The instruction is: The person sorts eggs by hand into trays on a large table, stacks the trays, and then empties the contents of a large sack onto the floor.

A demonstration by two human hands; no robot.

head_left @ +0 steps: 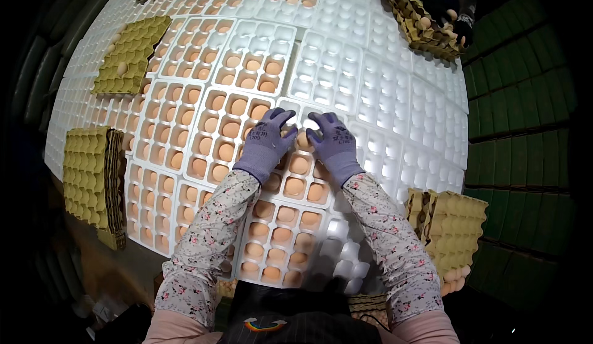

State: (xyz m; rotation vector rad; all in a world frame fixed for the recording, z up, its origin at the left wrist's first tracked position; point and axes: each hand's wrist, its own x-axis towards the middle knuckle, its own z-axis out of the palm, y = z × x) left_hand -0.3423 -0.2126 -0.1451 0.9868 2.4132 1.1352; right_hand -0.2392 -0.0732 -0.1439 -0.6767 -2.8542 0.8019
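My left hand (267, 142), in a purple-grey glove, is over a white egg tray with its fingers curved and apart. In the matching glove, my right hand (334, 141) faces it across the same tray, fingers also bent and apart. An egg (302, 141) sits between the two thumbs, close to the right one. I see nothing gripped in either hand. Nearer me in that tray, more brown eggs (294, 186) lie in their cells. The cells under my fingers are partly hidden.
Egg-filled white trays (213, 135) extend left; trays without eggs (325, 72) lie right and beyond. Stacks of yellowish pulp trays stand at left (92, 177) and right (454, 223). At far right, another person's dark-gloved hand (462, 30) is by a pulp tray (426, 26) holding eggs.
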